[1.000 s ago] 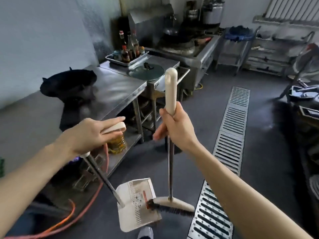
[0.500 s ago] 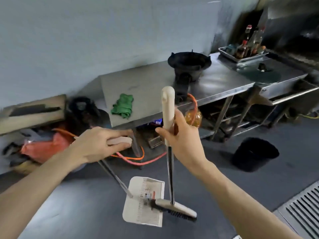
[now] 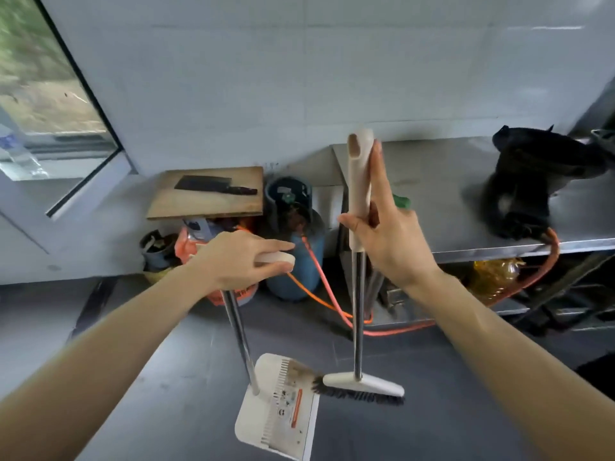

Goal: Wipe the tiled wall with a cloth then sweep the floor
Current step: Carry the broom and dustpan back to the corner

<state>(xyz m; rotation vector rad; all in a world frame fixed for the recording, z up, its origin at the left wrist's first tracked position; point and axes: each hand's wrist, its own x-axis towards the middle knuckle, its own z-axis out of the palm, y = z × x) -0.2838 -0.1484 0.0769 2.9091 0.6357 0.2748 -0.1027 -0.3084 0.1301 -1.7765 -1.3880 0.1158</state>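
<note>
The view has swung left from the drain grate to the wall corner. The right hand point(image 3: 386, 241) stays wrapped around the broom point(image 3: 357, 261) handle, index finger extended, and the left hand point(image 3: 239, 261) still grips the dustpan point(image 3: 279, 407) handle. Below both grips, bristles meet the pan lip, so sweeping appears to be nearly finished.

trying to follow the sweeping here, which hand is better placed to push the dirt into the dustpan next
Right. The right hand grips the broom upright, its bristles right beside the mouth of the dustpan. The left hand holds the dustpan's handle, so it likely just steadies the pan.

Single head view, looking forward-down, close over both forearms, facing tiled wall point(image 3: 332, 78).
</note>
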